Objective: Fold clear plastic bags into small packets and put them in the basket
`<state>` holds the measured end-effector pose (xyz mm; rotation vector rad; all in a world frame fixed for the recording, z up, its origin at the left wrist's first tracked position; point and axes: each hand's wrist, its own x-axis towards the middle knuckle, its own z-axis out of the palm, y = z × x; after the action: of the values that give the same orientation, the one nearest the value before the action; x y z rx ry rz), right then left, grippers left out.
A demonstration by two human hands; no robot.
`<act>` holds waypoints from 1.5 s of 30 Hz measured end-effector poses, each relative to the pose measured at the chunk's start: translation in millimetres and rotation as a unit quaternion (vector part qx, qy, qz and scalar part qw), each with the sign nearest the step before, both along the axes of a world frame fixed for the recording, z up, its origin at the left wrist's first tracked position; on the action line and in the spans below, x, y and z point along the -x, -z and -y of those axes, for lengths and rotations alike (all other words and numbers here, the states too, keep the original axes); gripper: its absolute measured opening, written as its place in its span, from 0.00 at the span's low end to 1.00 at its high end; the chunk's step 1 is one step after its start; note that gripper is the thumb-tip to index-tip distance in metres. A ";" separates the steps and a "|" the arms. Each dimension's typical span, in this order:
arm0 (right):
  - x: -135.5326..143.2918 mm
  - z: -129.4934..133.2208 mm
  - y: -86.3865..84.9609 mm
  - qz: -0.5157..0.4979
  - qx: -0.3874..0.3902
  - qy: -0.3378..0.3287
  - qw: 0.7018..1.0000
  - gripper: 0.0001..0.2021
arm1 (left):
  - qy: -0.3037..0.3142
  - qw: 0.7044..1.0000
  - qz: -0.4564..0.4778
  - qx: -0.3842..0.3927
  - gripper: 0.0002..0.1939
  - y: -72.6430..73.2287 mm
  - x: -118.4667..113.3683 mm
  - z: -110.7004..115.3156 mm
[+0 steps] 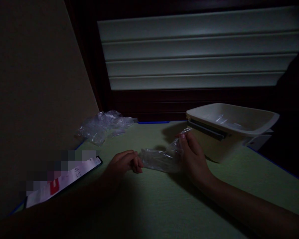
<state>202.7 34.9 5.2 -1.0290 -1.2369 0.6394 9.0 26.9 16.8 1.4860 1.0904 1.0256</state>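
The clear plastic bag (161,162) stretches between both hands above the green table (149,202). The left hand (125,161), fingers curled inward, pinches its left edge; the right hand (194,159), thumb up, grasps the opposite end, hiding part of it. Shadow swallows the left forearm; the bag's folds are hard to make out.

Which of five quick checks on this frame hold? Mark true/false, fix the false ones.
1. The right hand holds a clear plastic bag. True.
2. The left hand is inside the bin. False: the left hand is at the bag's left end, outside the bin.
3. A heap of clear plastic lies beyond the left hand. True.
4. The phone is right of the bin. False: the phone is on the left.
5. The tabletop is green. True.
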 end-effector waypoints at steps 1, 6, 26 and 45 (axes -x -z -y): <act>1.1 -0.5 0.3 -0.016 0.017 -0.025 0.999 0.11 | -0.003 1.000 -0.001 -0.008 0.14 0.1 1.3 0.1; 8.7 3.6 -4.9 -0.049 0.087 -0.112 0.989 0.15 | -0.068 0.989 -0.018 -0.128 0.11 8.2 9.3 -4.7; 10.4 23.9 -7.9 0.133 0.037 -0.260 0.956 0.13 | 0.037 0.964 -0.219 -0.145 0.14 6.7 -2.8 14.3; 17.6 15.2 -1.4 0.048 0.113 -0.310 0.943 0.16 | -0.162 0.981 -0.092 -0.060 0.13 -10.7 -8.5 9.1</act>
<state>185.1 19.7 6.6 -0.8540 -1.6154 1.2515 17.5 17.7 27.5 1.5548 1.4606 1.2112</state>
